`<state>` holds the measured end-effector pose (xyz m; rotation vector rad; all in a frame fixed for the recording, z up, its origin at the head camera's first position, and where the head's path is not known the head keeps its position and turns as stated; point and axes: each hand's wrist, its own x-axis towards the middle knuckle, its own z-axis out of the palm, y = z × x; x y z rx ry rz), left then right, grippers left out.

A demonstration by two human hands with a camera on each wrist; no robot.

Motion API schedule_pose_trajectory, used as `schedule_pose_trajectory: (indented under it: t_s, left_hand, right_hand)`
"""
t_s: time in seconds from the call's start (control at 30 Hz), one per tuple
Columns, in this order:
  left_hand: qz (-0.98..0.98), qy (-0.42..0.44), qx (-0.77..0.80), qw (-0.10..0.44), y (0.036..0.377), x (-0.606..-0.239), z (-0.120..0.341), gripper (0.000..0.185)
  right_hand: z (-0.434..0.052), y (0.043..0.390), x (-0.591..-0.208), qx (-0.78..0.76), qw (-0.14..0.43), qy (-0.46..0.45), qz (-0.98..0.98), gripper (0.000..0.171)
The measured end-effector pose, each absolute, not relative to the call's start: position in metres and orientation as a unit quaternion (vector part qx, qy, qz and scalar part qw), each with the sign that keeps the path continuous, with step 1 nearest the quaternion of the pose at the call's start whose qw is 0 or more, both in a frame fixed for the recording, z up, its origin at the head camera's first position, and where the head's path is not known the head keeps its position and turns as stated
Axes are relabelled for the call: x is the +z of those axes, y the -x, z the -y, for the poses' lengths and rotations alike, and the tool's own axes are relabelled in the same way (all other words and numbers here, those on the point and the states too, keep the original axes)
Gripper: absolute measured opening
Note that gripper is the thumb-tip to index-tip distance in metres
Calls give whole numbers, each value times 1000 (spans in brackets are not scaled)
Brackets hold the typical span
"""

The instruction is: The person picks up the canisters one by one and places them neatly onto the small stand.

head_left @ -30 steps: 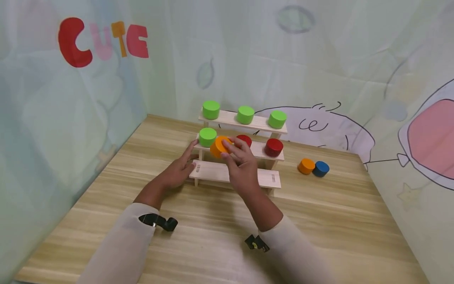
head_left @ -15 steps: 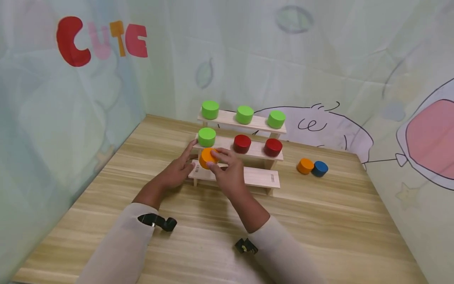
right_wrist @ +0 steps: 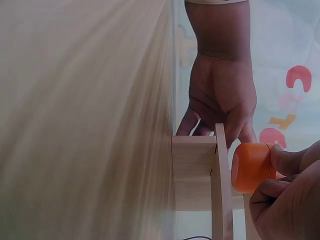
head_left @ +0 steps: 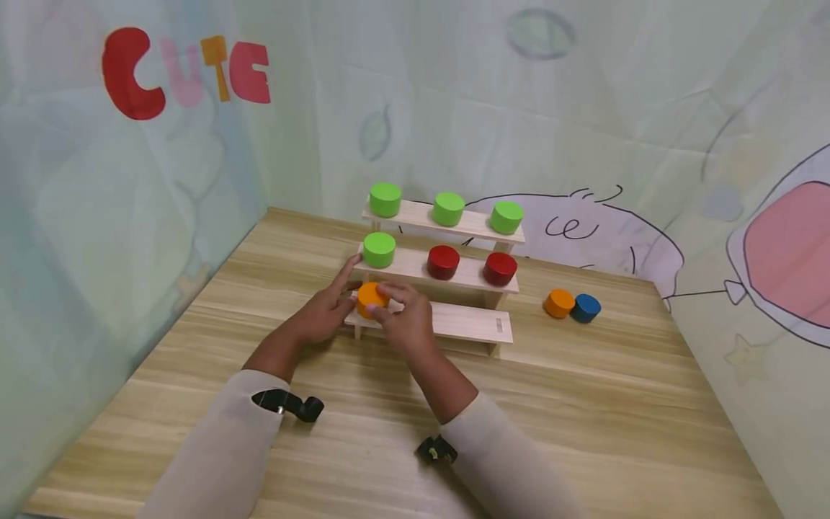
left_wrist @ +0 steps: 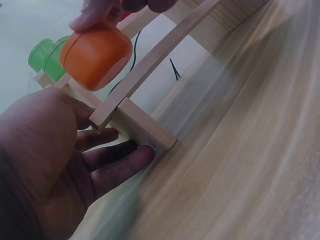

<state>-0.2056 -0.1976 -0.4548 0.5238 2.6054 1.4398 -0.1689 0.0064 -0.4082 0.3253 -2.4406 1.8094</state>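
Between the thumb and fingers of my right hand (head_left: pixel 410 321) is an orange cylinder block (head_left: pixel 372 300). In the right wrist view the block (right_wrist: pixel 252 167) is very close to the lowest board, with a thin gap showing. Pale wood forms a three-tier display stand (head_left: pixel 470 322). My left hand (head_left: pixel 319 313) rests against the stand's left end. In the left wrist view its fairly straight fingers (left_wrist: pixel 125 170) touch the lowest tier's leg, the thumb near the board's end. A green cylinder block (head_left: pixel 379 249) and two red cylinder blocks (head_left: pixel 443 262) stand on the middle tier.
Three green cylinder blocks (head_left: pixel 448 209) are spaced along the top tier. To the right of the stand, another orange block (head_left: pixel 559 303) and a blue block (head_left: pixel 586 308) sit side by side on the wooden table (head_left: pixel 622 411). Printed curtains (head_left: pixel 441 130) enclose the back and sides.
My right hand has carried the orange block left and down, from in front of the middle tier to the left end of the lowest tier. The left hand has stayed in place.
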Motion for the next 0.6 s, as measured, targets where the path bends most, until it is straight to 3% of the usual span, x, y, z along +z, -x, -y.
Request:
schedule_pose_trajectory:
  t_s: [0.6]
  left_hand:
    - [-857, -179, 479, 60, 202, -453, 198, 76]
  right_hand:
    - [-4, 172, -415, 572, 33, -108, 813, 42]
